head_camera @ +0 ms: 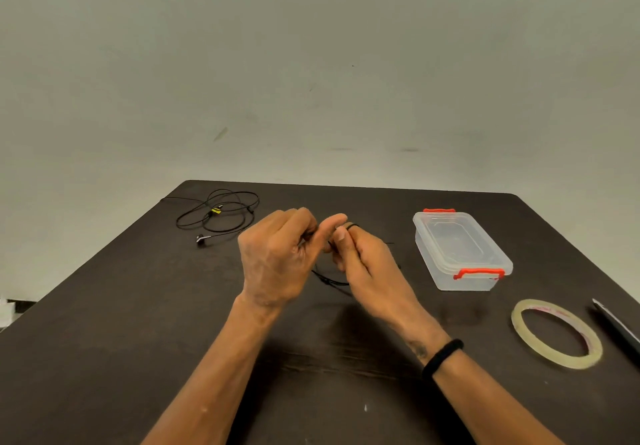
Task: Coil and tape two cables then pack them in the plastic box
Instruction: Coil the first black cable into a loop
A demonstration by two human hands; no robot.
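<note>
Near right edge: tape roll (557,333), dark tool (616,330) cut off | mid-table (104,340): your left hand (273,257) and right hand (370,264) together, pinching thin black cable (329,280), mostly hidden | far right: closed plastic box (460,249) | far-left corner: second cable (218,214), loose.

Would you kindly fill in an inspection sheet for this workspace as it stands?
Surface: dark table.
Job's things: clear plastic box, lid on, red clasps; tape roll flat, near right.
Clutter: dark tool at right edge, kind unclear.
Hands: left hand and right hand both pinch a thin black cable.
Cables: second cable loose, far left.
Surroundings: plain wall.
</note>
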